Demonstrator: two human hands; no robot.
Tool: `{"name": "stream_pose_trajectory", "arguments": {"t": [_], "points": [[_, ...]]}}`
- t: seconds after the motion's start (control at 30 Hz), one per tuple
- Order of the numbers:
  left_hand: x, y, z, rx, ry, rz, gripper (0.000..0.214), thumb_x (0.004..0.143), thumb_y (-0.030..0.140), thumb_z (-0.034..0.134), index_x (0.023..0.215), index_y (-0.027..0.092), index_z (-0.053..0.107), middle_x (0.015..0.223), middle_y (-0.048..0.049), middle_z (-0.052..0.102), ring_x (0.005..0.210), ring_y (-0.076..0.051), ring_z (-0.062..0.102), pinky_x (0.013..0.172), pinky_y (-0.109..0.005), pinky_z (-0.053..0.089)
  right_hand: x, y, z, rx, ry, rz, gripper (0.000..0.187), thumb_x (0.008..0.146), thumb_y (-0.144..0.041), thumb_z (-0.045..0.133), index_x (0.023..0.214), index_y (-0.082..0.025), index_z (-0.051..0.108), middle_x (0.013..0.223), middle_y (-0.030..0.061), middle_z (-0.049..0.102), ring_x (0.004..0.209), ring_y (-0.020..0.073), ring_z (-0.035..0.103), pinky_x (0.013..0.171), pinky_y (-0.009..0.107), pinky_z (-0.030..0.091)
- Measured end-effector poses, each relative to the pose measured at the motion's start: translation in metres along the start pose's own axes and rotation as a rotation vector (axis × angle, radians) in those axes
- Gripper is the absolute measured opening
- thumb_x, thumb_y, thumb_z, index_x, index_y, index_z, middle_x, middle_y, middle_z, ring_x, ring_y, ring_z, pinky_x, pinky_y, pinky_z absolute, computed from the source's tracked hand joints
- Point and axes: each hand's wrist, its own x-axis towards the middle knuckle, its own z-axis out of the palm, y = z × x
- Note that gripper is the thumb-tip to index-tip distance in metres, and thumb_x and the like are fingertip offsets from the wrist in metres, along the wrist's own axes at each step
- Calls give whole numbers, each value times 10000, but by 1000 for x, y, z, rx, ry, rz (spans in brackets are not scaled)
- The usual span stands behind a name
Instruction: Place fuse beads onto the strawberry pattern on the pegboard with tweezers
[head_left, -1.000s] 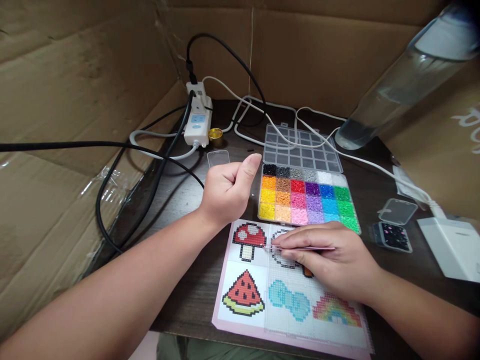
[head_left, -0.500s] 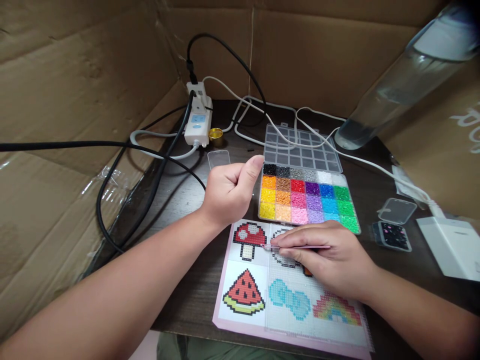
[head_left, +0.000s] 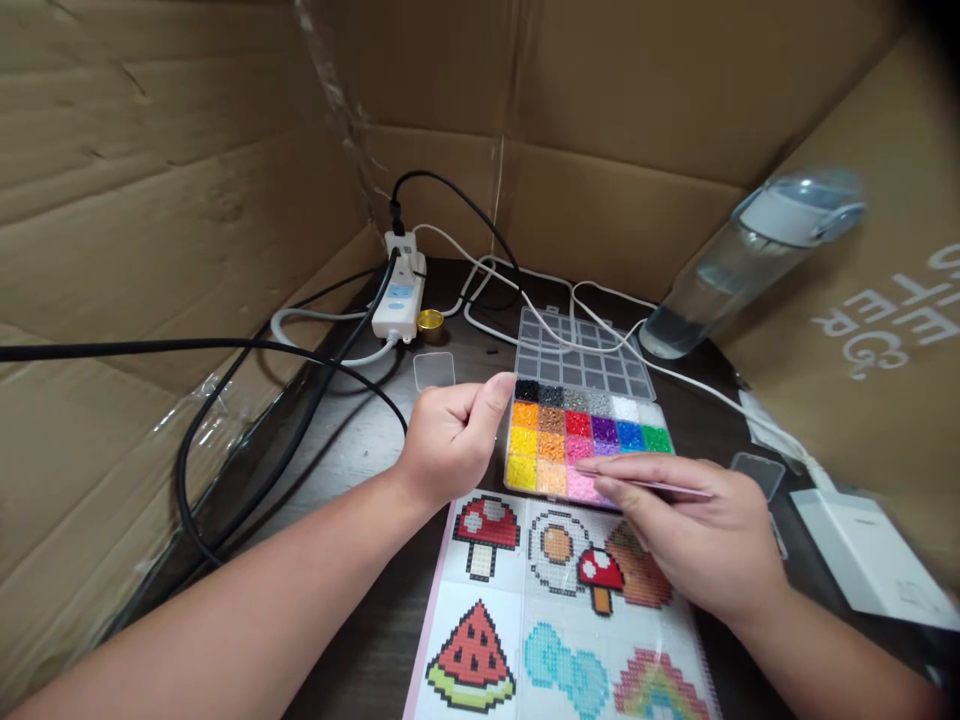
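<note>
Right hand (head_left: pixel 694 540) has lifted off the pegboard (head_left: pixel 600 640) up to the bead box (head_left: pixel 585 440), fingers pinched shut on thin tweezers (head_left: pixel 660 487), tips over the pink cell at the near edge. Left hand (head_left: pixel 450 440) rests fisted beside the box, holding nothing visible. Best to dip the tips straight down, take one bead, and avoid neighbouring cells. Pattern sheet (head_left: pixel 480 600) lies under the pegboard. White cable (head_left: pixel 600 300) crosses the open lid; water bottle (head_left: pixel 742 260) leans close behind; power strip (head_left: pixel 397 290) sits far left on the tabletop (head_left: pixel 360 440).

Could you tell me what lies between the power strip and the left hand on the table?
In the head view, a small clear plastic lid lies flat on the table between the power strip and the left hand.
</note>
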Motion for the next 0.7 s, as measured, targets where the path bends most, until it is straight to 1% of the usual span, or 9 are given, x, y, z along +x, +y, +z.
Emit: {"name": "stream_pose_trajectory", "arguments": {"t": [0.07,0.13,0.2,0.27,0.33,0.43,0.5,0.7], "points": [[0,-1,0,-6,2,2,584,957,417,485,484,182,236,439,50,214,411,-60,215,368,-242,169,7,2,-3,-19,112,51,83,782,-257,746,831,-248,813,775,40,787,724,228,756,641,321,657],[0,-1,0,-16,2,1,584,959,417,482,477,182,252,429,49,230,402,-59,230,364,-237,180,16,3,-5,-25,184,99,103,769,-281,760,845,-234,813,739,48,771,658,205,727,517,278,615],[0,-2,0,-20,2,0,583,961,417,481,470,182,271,421,47,249,396,-60,246,361,-234,193,26,4,-7,-18,216,128,122,762,-293,762,843,-217,811,665,43,737,513,149,641,383,228,513],[0,-1,-1,-22,7,0,585,960,420,481,468,184,271,418,46,253,395,-62,245,358,-234,195,34,5,-9,-16,231,149,139,763,-303,755,845,-206,810,579,24,687,402,101,516,317,209,412],[0,-1,-1,-28,11,0,588,959,421,482,467,185,263,416,47,249,395,-63,240,356,-234,191,39,6,-11,-35,268,172,152,761,-311,753,851,-202,809,539,9,655,375,83,451,310,204,366],[-1,0,-1,-36,5,7,589,959,423,483,465,185,268,414,46,252,395,-63,243,357,-233,193,41,10,-16,-101,371,216,168,745,-319,764,851,-196,806,540,8,653,387,81,455,332,199,366],[-1,0,-2,-38,0,5,589,959,423,485,463,184,277,413,46,259,394,-63,247,359,-233,198,39,15,-20,-152,412,248,180,743,-324,761,849,-186,803,522,6,642,390,86,468,347,200,379],[-1,0,-2,-15,15,6,596,958,426,492,446,184,304,398,42,283,382,-64,270,363,-240,210,32,28,-31,-217,416,306,269,733,-394,766,864,-160,794,444,-12,561,381,104,484,348,206,379]]}}
